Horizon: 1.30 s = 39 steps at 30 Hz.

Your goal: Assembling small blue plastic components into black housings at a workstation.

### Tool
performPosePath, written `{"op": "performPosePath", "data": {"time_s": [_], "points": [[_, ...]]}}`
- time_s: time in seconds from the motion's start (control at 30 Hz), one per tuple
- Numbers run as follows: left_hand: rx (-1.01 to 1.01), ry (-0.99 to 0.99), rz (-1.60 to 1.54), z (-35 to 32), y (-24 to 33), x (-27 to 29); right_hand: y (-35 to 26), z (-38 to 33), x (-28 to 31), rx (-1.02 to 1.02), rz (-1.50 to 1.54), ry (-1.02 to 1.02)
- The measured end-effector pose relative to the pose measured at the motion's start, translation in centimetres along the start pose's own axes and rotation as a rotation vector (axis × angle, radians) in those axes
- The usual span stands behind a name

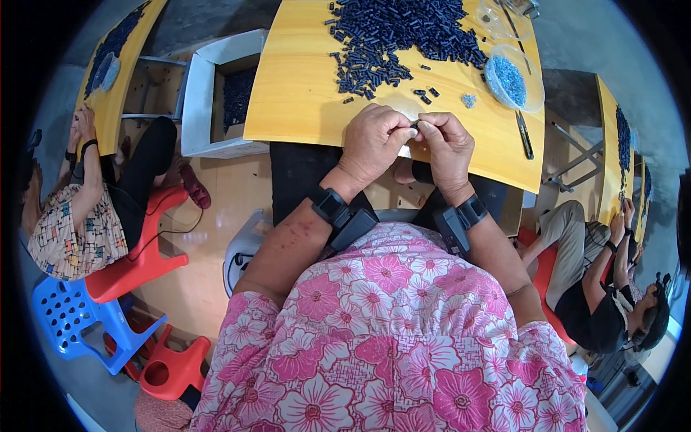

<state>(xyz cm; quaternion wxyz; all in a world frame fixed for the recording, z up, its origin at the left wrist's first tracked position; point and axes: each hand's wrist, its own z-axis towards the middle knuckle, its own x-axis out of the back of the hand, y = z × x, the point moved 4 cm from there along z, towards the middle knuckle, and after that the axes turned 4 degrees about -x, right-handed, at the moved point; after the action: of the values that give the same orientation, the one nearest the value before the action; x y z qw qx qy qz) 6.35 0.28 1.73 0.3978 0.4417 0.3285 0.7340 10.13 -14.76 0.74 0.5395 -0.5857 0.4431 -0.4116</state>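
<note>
Small dark piece (414, 124): at the centre of the frame, slightly above the middle, between the two hands' fingertips over the near strip of the yellow table (295, 86).
Left hand (371, 140): pinching the piece between thumb and bent forefinger, the other fingers curled in.
Right hand (450, 140): pinching from the other side, thumb tip almost meeting the left one.
Slip risk: so little of the piece shows that a weak or uneven pinch could let it spring away; the near edge is close, so it might drop towards the lap or floor.
Dark heap (410, 32): upper centre; a dropped piece would likely be hard to pick out among these similar parts.
Loose dark parts (430, 92): just above the right hand, where a careless sweep could scatter them.
Clear bowl (535, 90): upper right, holding blue bits; a knock from the right forearm could spill it.
Black-handled tool (525, 137): below the bowl, near the table's right edge; a brush might push it off.
Hidden: thumbs and fingertips cover most of the piece, so its shape and any joint cannot be told.
Pale patch (404, 151): below the fingertips; glare or film, unclear.
Cut off: the heap and the clear container (497, 30), at the top rim.
</note>
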Motion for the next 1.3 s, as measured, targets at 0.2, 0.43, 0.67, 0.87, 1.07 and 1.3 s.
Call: {"op": "performPosePath", "data": {"time_s": [0.2,0.43,0.67,0.87,1.07,1.3], "points": [[0.015,-0.020,-0.004,0.1,-0.2,0.1,-0.4,0.4,0.1,-0.030,0.062,-0.033],[0.025,-0.060,-0.007,0.3,-0.6,-0.2,-0.6,1.1,0.9,-0.192,0.093,-0.127],[0.016,-0.086,-0.001,0.2,-0.8,-0.1,-1.0,1.5,1.0,-0.246,0.024,-0.206],[0.001,-0.094,0.022,0.2,-0.5,-0.1,-1.1,2.1,0.9,-0.051,-0.094,-0.282],[-0.023,-0.057,0.030,0.2,-0.4,-0.1,-0.3,2.2,0.9,-0.074,-0.139,-0.261],[-0.016,-0.064,0.014,0.2,-0.5,-0.1,-0.8,2.2,0.9,-0.007,-0.152,-0.270]]}}
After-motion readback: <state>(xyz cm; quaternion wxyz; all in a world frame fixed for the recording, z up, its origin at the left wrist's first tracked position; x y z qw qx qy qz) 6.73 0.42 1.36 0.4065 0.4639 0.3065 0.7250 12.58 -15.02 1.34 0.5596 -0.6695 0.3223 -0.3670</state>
